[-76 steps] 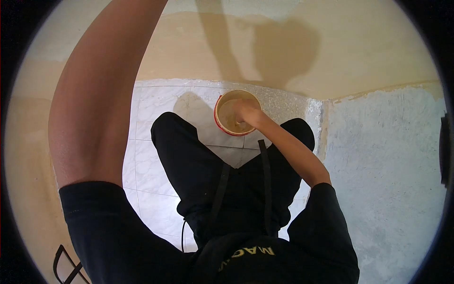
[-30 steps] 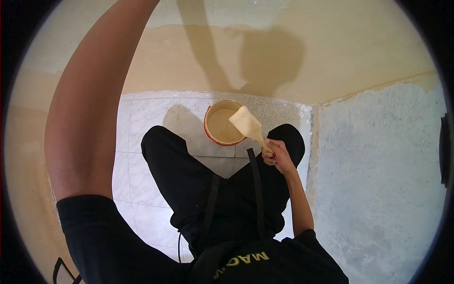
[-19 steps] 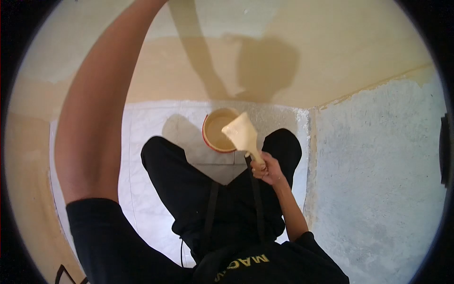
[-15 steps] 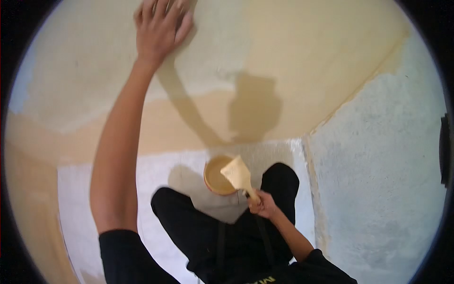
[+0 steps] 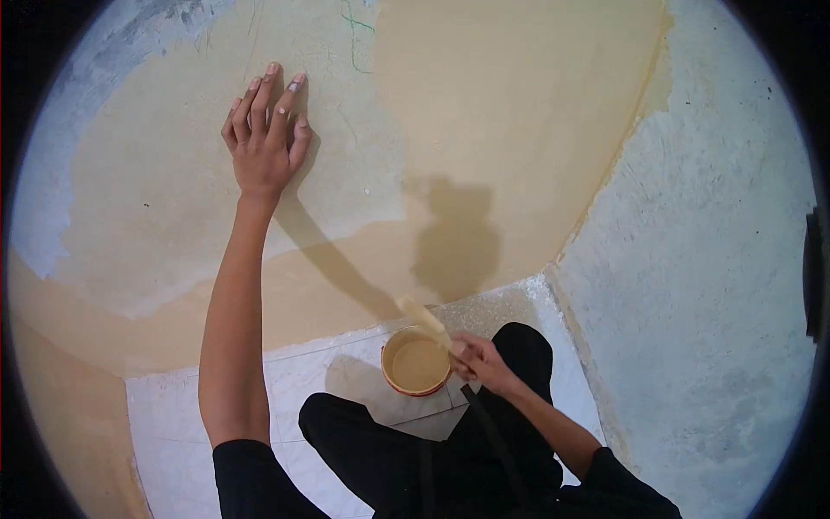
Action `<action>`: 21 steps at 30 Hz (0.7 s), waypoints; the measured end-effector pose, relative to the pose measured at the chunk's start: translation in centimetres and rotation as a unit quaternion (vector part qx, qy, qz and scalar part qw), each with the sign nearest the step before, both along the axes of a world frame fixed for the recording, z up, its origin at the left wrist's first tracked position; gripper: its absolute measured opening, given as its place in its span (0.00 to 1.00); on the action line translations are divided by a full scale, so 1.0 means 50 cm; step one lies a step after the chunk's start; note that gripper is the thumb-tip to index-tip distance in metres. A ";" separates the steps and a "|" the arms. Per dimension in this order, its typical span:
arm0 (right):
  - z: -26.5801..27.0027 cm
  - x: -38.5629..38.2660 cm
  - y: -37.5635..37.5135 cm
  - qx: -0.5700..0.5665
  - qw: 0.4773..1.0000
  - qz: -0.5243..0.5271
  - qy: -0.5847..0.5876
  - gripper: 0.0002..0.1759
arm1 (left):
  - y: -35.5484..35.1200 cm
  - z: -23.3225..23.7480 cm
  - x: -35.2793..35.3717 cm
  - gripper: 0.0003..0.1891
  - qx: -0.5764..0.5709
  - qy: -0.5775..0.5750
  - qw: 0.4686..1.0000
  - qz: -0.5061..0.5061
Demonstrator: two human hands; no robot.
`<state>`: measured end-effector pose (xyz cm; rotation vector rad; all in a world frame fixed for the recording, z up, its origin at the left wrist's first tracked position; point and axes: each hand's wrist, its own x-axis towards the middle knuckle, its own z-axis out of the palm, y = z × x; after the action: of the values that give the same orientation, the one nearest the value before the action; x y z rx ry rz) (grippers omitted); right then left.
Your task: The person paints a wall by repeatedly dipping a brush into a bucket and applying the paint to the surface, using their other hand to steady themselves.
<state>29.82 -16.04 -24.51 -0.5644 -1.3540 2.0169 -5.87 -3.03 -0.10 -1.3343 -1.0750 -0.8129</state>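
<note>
My left hand (image 5: pixel 266 143) lies on the wall (image 5: pixel 346 164) with its fingers spread, over a pale area. Small light specks show on its index finger. Low on the right, my right hand (image 5: pixel 482 363) is closed around the handle of a wide paintbrush (image 5: pixel 422 316) coated in beige paint. The brush is seen nearly edge-on, with its head pointing up and left over the far rim of a small bucket (image 5: pixel 386 374). Beige paint is in the bucket, which stands on the floor between my knees.
Fresh beige paint covers the wall's right side and lower band. A bare grey wall (image 5: pixel 700 285) meets it at a corner on the right. White tiles (image 5: pixel 303 368) form the floor. Green marks (image 5: pixel 354 43) show high on the wall. A dark object (image 5: pixel 813 277) sits at the right edge.
The view has shifted upward, so the left hand now shows whole, still on the wall. In the right hand, the paintbrush has turned from its broad side to nearly edge-on.
</note>
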 end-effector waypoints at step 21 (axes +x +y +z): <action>0.447 -0.229 0.226 0.432 0.775 -0.460 0.037 0.20 | -0.005 0.005 0.003 0.22 -0.007 -0.009 1.000 0.014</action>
<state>18.40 -4.76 -2.14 -0.5261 -1.3748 0.5174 -5.73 -3.27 0.15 -1.3236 -1.1127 -0.8002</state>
